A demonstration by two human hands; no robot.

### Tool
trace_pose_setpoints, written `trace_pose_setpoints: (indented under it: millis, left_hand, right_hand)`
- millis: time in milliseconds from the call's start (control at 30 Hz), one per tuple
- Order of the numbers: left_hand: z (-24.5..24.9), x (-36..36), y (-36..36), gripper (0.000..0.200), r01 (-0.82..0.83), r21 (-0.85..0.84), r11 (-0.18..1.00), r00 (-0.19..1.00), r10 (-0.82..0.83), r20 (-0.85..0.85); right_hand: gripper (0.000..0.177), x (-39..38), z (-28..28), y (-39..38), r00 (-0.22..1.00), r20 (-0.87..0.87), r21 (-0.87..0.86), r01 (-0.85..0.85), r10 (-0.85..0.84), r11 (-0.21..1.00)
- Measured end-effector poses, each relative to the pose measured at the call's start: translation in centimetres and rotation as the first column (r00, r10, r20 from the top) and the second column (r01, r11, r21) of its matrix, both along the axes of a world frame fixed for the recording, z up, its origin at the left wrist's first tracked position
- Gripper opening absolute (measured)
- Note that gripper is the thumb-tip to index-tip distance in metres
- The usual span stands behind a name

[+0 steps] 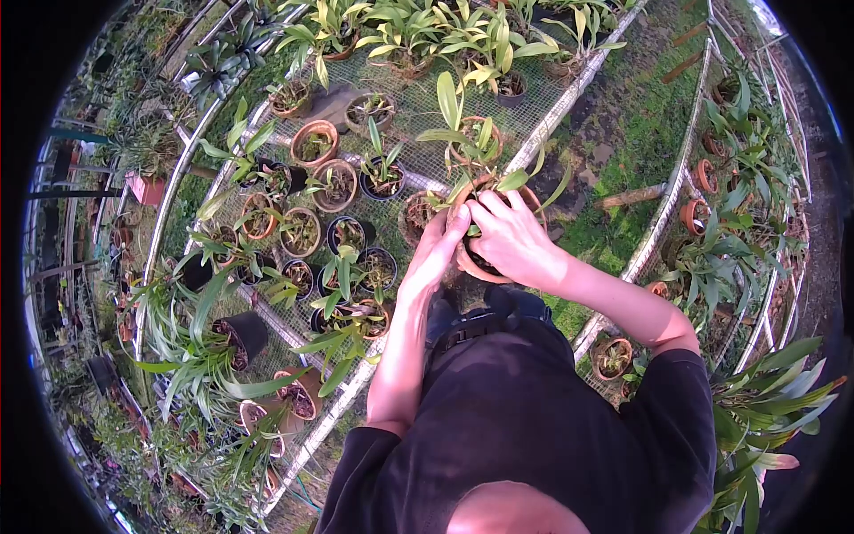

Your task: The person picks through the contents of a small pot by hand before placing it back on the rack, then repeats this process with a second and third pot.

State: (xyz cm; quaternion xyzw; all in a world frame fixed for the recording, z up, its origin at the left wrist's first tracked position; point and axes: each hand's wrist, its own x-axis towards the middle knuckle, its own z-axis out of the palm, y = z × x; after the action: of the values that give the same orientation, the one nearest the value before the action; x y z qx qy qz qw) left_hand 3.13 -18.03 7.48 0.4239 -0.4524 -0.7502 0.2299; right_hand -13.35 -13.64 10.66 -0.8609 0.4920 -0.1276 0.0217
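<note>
A round clay pot (480,270) with dark potting mix and a leafy plant (450,102) is in front of my body, in the upper middle of the head view. My left hand (442,242) grips the left side of this pot, its thumb by the rim and its other fingers mostly hidden. Over the mix, my right hand (514,233) is closed, with bent fingers at the base of the stems. What those fingertips pinch, if anything, is hidden. Beside my left hand stands a smaller clay pot (414,216) filled with brown material.
A wire mesh bench (405,98) holds several potted plants ahead and to the left. Its pale edge rail (569,93) runs diagonally past the pot. A black pot (242,340) lies tilted at left. Another bench (654,245) with plants stands at right, beyond a mossy strip.
</note>
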Motion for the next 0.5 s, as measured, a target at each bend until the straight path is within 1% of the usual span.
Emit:
trace_pose_setpoints:
  millis: [100, 200, 300, 400, 433, 500]
  left_hand:
    - [-0.8, 0.0, -0.2, 0.085, 0.004, -0.001, 1.0, 0.999, -0.004, -0.041]
    - [-0.6, 0.1, -0.1, 0.084, 0.005, -0.021, 1.0, 0.991, -0.008, -0.131]
    - [-1.8, 0.7, 0.5, 0.083, -0.12, 0.088, 0.989, 0.993, 0.121, -0.002]
    - [-2.6, 1.4, 0.5, 0.09, -0.172, 0.104, 0.98, 0.984, 0.176, -0.035]
    - [-3.3, 1.9, 0.5, 0.093, -0.181, 0.112, 0.977, 0.983, 0.184, -0.022]
    - [-7.3, 3.4, -0.1, 0.087, -0.203, 0.118, 0.972, 0.973, 0.214, -0.085]
  right_hand:
    - [0.015, 0.0, -0.1, 0.3, 0.996, -0.085, -0.004, -0.013, 0.013, 1.0]
    - [0.011, -0.3, -0.1, 0.4, 0.999, -0.011, -0.071, -0.05, 0.05, 0.996]
    - [0.011, -1.4, 1.8, 0.6, 0.961, 0.267, -0.011, -0.071, 0.072, 0.997]
    - [0.011, -3.1, 4.9, 1.5, 0.89, 0.457, 0.047, -0.014, -0.009, 0.999]
    - [0.012, -3.9, 5.2, 1.9, 0.879, 0.475, 0.033, 0.042, -0.053, 0.999]
    - [0.01, -5.7, 5.4, 3.0, 0.85, 0.508, -0.016, 0.172, -0.14, 0.985]
